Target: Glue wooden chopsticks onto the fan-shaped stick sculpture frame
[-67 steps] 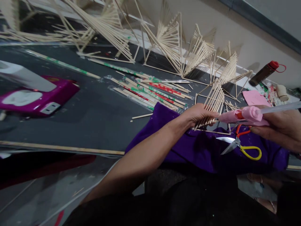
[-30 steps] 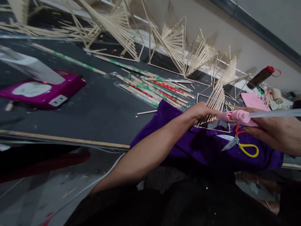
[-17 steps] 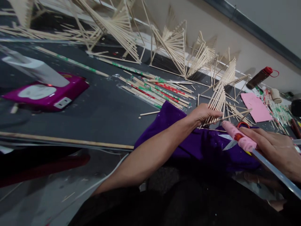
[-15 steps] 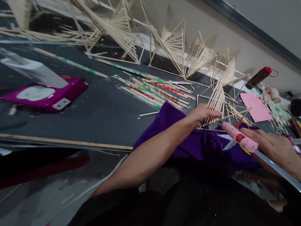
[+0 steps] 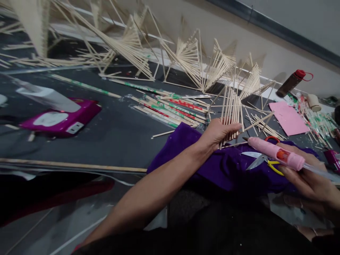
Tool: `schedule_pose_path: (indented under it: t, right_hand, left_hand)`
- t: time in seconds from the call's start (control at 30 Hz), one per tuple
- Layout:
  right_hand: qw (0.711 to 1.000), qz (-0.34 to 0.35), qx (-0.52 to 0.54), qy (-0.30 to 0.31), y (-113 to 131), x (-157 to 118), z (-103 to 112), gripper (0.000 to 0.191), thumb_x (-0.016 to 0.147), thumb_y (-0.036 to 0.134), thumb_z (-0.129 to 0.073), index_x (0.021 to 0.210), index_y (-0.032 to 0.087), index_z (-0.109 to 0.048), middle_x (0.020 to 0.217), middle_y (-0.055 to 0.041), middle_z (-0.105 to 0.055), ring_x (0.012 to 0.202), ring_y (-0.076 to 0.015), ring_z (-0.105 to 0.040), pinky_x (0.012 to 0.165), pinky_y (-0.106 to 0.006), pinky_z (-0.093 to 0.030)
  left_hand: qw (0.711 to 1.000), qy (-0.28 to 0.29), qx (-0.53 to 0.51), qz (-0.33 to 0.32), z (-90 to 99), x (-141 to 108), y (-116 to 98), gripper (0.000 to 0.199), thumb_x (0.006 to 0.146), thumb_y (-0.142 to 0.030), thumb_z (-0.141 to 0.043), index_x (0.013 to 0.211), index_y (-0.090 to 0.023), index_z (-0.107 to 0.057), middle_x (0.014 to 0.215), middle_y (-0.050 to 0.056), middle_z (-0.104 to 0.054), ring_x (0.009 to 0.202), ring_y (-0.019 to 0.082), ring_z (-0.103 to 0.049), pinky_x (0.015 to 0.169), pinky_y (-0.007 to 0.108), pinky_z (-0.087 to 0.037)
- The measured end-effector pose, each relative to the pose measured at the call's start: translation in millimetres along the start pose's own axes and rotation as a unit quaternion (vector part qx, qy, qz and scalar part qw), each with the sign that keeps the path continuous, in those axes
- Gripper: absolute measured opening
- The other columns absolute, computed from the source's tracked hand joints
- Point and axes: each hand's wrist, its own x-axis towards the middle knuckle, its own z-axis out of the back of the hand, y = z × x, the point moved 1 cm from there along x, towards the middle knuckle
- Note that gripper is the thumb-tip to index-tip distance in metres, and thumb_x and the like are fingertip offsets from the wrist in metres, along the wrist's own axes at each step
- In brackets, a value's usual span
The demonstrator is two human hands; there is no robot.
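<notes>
Here, left fingers around slim wooden sticks

Head-worn view, forward and down across the dark tabletop

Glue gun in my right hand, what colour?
Mainly pink; the glue gun shows best in the head view.

Gripping stick frame and pink glue gun near purple cloth
Clasping frame in left hand, gun in right hand, with nozzle just beside sticks; with spread scissors on the cloth, wrapped chopsticks beyond it on the desk, a magenta box well to its left.
</notes>
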Motion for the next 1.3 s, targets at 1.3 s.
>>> schedule_pose_path:
  t: [1.3]
  right_hand:
    - [0.989,0.008,-0.022,-0.144,-19,-8,-50,0.043,0.091,0.022,-0.055,0.134,0.017,-0.054,0.096,-0.0107,-0.076,0.076,-0.0198,-0.073,0.066,-0.027,-0.057]
  left_hand:
    - [0.997,-0.07,-0.026,0.026,-10.5,11,28,0.019,0.057,-0.015,-0.084,0.063,-0.011,-0.066,0.054,0.002,-0.064,0.045,0.011,-0.057,0.048,0.022,-0.046]
